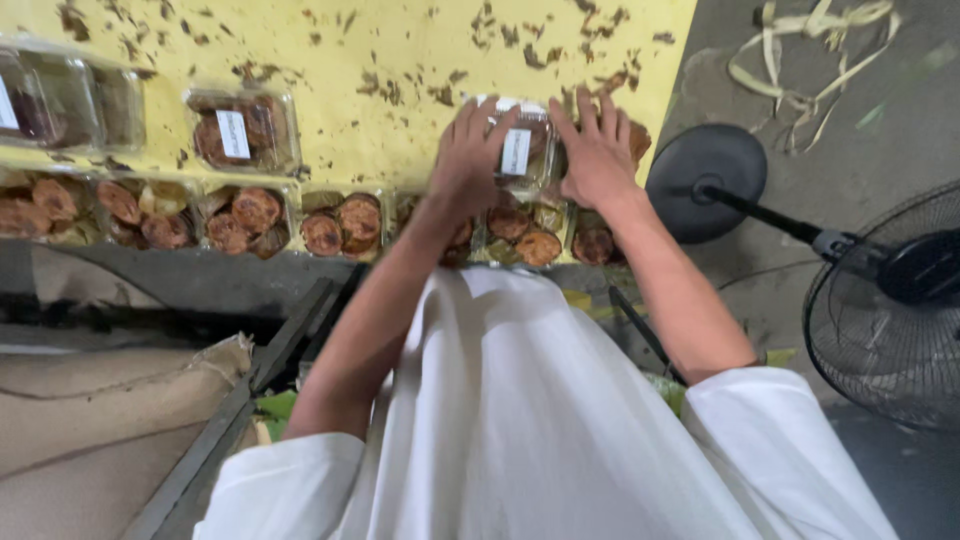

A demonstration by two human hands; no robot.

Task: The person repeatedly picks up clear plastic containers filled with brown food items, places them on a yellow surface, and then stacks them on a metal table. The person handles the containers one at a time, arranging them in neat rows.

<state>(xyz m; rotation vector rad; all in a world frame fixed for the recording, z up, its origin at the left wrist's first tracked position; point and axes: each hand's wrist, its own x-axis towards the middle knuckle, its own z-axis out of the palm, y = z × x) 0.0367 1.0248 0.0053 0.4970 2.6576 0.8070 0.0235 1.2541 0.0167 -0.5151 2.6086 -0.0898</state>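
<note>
**Both hands on a clear box**

Clear box with a white label, brown cakes inside, sitting on the yellow mat between the two hands. Left hand laid over its left side, fingers spread and flat on the lid; right hand cupped against its right side, fingers fanned, palm close to the wall. No pinch by either hand: pressing or bracing rather than lifting, as far as can be told.

Just below the grip, nearer the body, a row of open trays of brown cakes running off to the left along the mat's edge. Further left of the grip, another labelled box, closed. Scattered brown flakes across the mat above the hands. Well to the right of the grip, a black fan on a round base, standing on grey floor.
</note>
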